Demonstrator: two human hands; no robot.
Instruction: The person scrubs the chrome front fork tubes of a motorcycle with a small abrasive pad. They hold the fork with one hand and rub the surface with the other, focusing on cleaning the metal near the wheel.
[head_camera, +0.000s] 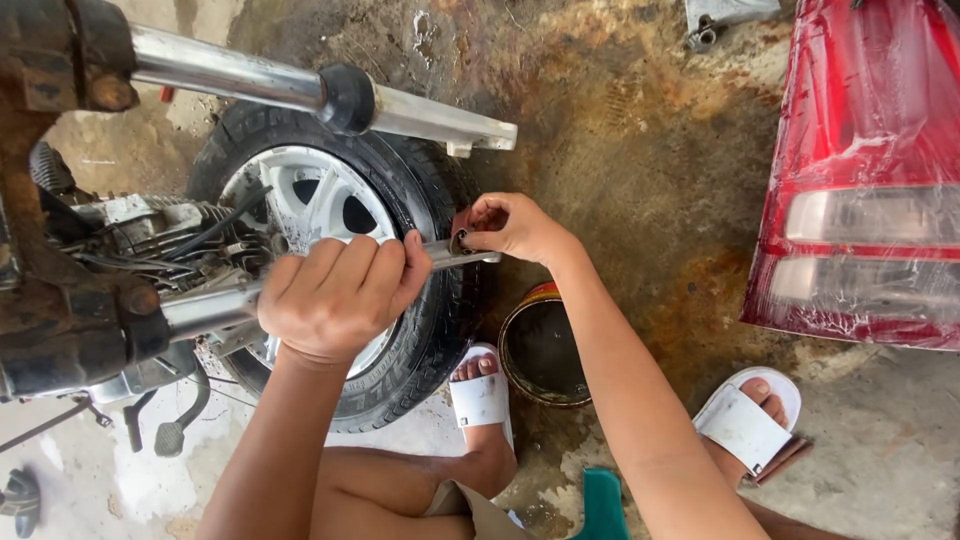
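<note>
The left hand (335, 295) is gripping the lower fork tube (215, 305), fist closed around it, beside the wheel (330, 230). The right hand (515, 225) is pinching a small nut (461, 240) at the tube's tip, just right of the left hand; the tube's long axis is running left to right. A tin (535, 385) is sitting below, its contents too dark to tell.

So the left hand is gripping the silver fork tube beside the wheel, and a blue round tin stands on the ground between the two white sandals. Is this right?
Not quite: the tin is not blue. The head view shows it dark inside with a red and yellow rim. The rest holds: the left hand grips the silver fork tube beside the wheel, and the tin stands between the two white sandals.
</note>
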